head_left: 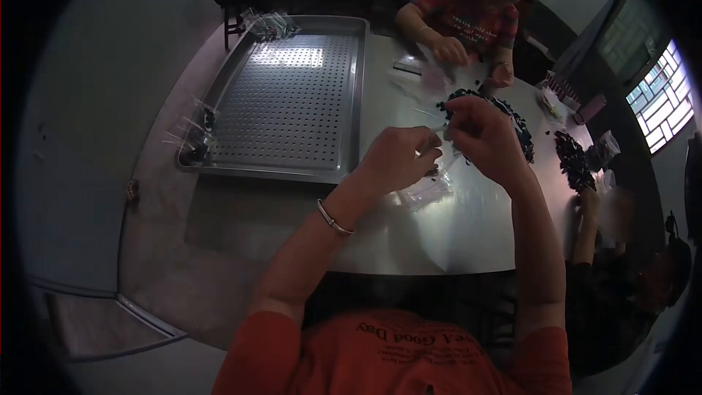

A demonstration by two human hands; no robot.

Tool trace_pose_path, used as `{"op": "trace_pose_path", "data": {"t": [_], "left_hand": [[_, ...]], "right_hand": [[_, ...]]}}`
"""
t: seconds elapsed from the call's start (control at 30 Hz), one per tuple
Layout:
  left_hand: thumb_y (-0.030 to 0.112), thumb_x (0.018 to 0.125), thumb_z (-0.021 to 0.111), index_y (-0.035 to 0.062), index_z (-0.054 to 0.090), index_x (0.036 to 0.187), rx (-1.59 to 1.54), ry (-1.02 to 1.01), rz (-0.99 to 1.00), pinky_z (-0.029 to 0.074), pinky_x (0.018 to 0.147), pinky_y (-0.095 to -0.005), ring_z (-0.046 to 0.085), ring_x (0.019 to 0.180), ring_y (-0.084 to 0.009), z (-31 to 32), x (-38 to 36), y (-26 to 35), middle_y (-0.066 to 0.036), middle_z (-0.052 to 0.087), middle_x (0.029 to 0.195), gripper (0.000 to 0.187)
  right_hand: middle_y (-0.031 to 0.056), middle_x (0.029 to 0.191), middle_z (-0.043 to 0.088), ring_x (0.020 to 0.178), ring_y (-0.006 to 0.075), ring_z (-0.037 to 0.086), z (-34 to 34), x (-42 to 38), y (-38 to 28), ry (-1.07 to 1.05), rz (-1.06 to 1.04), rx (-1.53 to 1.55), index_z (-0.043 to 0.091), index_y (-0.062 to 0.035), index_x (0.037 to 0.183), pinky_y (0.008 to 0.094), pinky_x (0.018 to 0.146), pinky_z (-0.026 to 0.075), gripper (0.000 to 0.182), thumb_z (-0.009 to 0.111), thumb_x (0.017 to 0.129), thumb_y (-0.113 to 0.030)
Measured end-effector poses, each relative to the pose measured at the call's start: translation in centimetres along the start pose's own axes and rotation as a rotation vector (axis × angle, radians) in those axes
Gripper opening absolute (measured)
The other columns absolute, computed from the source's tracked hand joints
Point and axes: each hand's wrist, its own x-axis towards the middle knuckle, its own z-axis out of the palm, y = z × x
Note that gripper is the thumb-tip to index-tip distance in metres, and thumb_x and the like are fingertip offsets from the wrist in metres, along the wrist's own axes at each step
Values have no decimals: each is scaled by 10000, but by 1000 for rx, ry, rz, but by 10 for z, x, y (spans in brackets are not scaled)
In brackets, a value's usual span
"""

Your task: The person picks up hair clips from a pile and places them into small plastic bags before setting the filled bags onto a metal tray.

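Note:
My left hand [402, 157], with a bracelet at the wrist, is closed at the near side of the dark pile. Its fingers pinch a clear plastic bag [425, 192], which shows just below them over the table. My right hand [482, 137] is raised beside it, thumb and fingers curled together. Whatever is between the right fingertips is too small to make out. Small black pieces [521, 121] lie heaped beyond and to the right of my right hand, which partly covers them.
A large perforated metal tray [358, 95] stands left on the shiny table [468, 241], with filled clear bags [270, 25] at its far corner and more bags [197, 132] at its left edge. A co-worker [468, 25] sits opposite. Another person's hand [589, 205] touches a second black heap [574, 161].

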Motion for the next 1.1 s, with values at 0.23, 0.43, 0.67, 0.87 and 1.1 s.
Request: {"op": "trace_pose_path", "data": {"t": [0.23, 0.43, 0.67, 0.87, 1.1], "left_hand": [[158, 845, 611, -20, 672, 914, -138, 308, -243, 483, 545, -256, 603, 591, -94, -94, -17, -34, -41, 618, 651, 200], [171, 817, 621, -15, 681, 885, 71, 542, -419, 489, 548, -243, 596, 555, -103, -216, -19, -103, -44, 624, 655, 207], [214, 739, 633, 36, 697, 888, 1167, 500, -611, 525, 747, -401, 672, 858, -309, -311, -1, -156, -169, 684, 929, 240], [211, 770, 590, 64, 708, 872, 1576, 332, -706, 516, 764, -423, 657, 907, -336, -340, -5, -153, -171, 681, 949, 214], [173, 812, 576, 31, 627, 1008, 2023, 406, -527, 391, 961, -434, 542, 1129, -331, -338, -16, -143, -181, 626, 1080, 248]], "right_hand": [[0, 826, 604, 723, 40, 550, 15, -16, 25, 235, 53, 348, 539, 4, 1131, 192, 645, 451, 334, 650, 818, -36], [0, 793, 614, 710, 54, 551, 40, -59, 97, 185, 231, 320, 580, 3, 1096, 212, 662, 456, 284, 644, 824, -42], [8, 859, 626, 778, 75, 566, 64, -87, 134, 278, 445, 455, 618, -9, 1054, 213, 694, 457, 225, 626, 830, -23], [38, 856, 653, 752, 70, 581, 60, -86, 127, 253, 375, 259, 638, 19, 1003, 209, 674, 465, 178, 632, 839, -50], [45, 890, 648, 820, 94, 589, 60, -86, 122, 232, 398, 263, 635, 19, 990, 227, 743, 464, 166, 619, 835, -39]]}}
